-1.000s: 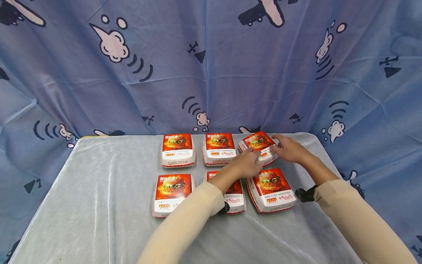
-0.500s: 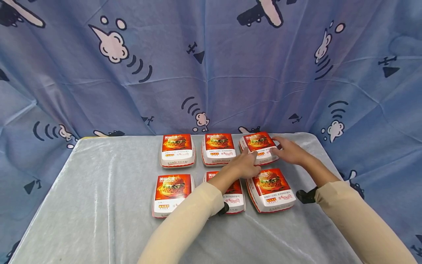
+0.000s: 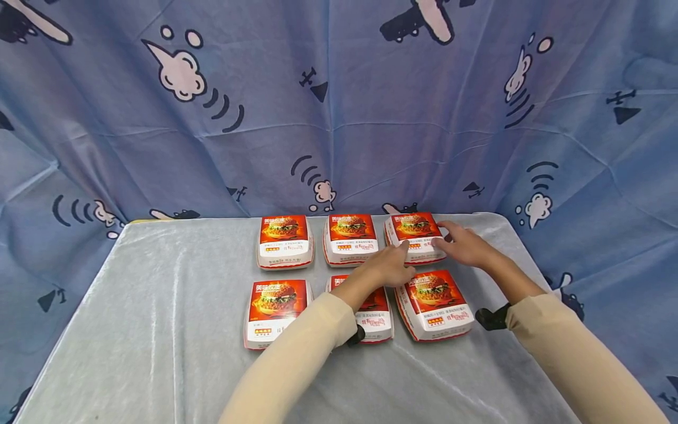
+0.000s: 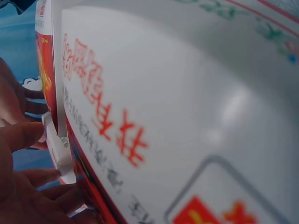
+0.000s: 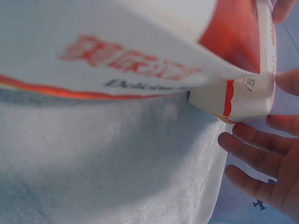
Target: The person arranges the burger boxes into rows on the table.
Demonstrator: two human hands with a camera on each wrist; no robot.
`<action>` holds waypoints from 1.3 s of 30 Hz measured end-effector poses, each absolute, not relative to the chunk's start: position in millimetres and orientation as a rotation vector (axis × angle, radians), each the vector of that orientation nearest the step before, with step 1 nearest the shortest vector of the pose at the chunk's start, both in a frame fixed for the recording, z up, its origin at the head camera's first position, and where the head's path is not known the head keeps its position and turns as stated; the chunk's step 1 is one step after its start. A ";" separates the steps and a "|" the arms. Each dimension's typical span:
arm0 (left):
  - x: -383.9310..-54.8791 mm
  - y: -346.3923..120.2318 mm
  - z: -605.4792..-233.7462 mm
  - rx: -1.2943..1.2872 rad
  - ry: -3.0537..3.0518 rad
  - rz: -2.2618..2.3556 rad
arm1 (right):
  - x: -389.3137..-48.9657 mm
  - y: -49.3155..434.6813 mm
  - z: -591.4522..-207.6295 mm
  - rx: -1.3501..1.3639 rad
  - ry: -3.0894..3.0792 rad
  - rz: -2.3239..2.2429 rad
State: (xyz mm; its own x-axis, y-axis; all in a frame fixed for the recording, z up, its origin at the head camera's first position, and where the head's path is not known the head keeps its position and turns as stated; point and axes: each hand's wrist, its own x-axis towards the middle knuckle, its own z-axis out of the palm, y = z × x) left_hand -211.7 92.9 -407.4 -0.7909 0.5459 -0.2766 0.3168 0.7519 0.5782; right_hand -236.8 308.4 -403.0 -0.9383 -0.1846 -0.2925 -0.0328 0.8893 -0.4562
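Several white and red burger boxes stand in two rows. The back right burger box [image 3: 414,227] lies between my hands. My left hand [image 3: 391,266] touches its front left part, fingers extended. On its right side rests my right hand [image 3: 465,246], the thumb toward the top. In the right wrist view, the right hand [image 5: 275,175] has spread, fairly straight fingers beside the touched box [image 5: 254,95]. A nearer burger box [image 4: 187,93] fills most of the left wrist view, and the left hand [image 4: 32,191] shows at its edge.
The front right burger box [image 3: 436,303] sits slightly turned. My left forearm partly hides the front middle burger box [image 3: 376,324]. Two more are the back middle box [image 3: 351,235] and front left box [image 3: 278,312]. A blue curtain [image 3: 265,159] hangs behind the grey cloth-covered table [image 3: 138,318].
The back right burger box has turned from a slant to nearly square with its row. My left hand has shifted slightly left; my right hand stays at the box's right side.
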 end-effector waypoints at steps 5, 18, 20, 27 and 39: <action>-211.6 92.1 -406.4 0.656 2.514 0.723 | -235.2 308.5 -401.9 -0.177 2.725 -0.661; -214.2 90.1 -407.5 0.621 2.506 0.727 | -236.8 307.3 -404.0 -0.176 2.735 -0.654; -214.2 89.7 -407.2 0.618 2.505 0.732 | -237.6 307.4 -404.2 -0.183 2.734 -0.650; -214.2 86.7 -405.7 0.622 2.503 0.740 | -239.7 307.3 -404.0 -0.193 2.714 -0.647; -225.0 51.9 -375.8 0.869 2.544 1.054 | -241.8 321.7 -392.8 -0.113 2.821 -0.486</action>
